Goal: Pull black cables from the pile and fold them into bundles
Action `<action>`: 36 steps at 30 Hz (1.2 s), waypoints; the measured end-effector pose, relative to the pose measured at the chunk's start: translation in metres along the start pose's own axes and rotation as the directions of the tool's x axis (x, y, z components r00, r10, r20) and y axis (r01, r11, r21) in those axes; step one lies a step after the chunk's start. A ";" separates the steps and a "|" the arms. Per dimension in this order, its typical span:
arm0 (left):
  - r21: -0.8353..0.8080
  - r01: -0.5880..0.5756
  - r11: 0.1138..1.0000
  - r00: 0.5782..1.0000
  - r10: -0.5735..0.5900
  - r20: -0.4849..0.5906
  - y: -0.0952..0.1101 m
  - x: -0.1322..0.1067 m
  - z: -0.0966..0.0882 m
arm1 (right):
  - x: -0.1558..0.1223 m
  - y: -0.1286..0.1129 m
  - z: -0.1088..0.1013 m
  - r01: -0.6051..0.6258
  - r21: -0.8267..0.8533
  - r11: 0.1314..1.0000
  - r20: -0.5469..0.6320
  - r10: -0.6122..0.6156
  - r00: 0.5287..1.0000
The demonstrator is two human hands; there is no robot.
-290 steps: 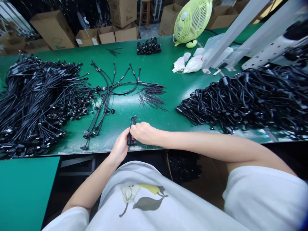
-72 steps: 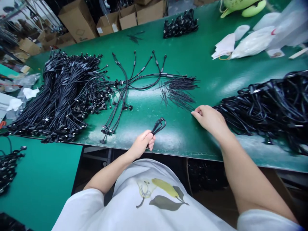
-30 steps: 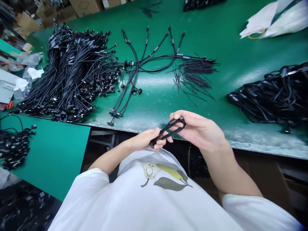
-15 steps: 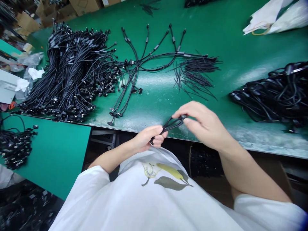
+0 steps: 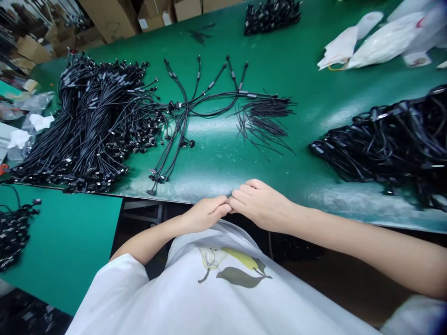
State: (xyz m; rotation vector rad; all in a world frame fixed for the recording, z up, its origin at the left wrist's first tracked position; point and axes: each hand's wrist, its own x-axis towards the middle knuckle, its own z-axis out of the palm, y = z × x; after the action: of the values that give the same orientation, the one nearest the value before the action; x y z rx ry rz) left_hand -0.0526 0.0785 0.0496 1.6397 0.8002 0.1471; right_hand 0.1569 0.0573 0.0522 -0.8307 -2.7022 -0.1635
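My left hand and my right hand meet fingertip to fingertip at the front edge of the green table. Both have their fingers curled and pressed together. The folded black cable that they held a moment ago is hidden under the fingers. A loose fan of thin black ties lies just beyond the hands. A few black cables are spread out to the left of the ties.
A big heap of black cables fills the table's left, and another pile lies on the right. A small bundle and white bags sit at the back. Cardboard boxes stand behind. A lower green surface holds more cables.
My hands have dropped and closed together at the table edge. The folded cable, stretched between them half a second ago, no longer shows. The view has tilted up slightly.
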 end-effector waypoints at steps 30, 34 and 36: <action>-0.782 -0.152 0.604 0.936 -0.166 -0.311 -0.030 0.027 -0.008 | 0.031 0.160 0.080 -0.938 0.011 0.346 0.160 0.926 0.343; -0.791 -0.162 0.589 0.937 -0.159 -0.311 -0.027 0.019 -0.010 | 0.038 0.162 0.079 -0.941 -0.003 0.338 0.185 0.925 0.331; -0.806 -0.165 0.568 0.935 -0.170 -0.311 -0.027 0.013 -0.013 | 0.032 0.163 0.076 -0.936 0.057 0.348 0.139 0.925 0.353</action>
State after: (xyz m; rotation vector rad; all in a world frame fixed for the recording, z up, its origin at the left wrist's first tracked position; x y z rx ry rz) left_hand -0.0604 0.0970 0.0238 0.6881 0.8196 0.7371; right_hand 0.2037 0.2235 -0.0066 -2.2126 -1.7888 0.3238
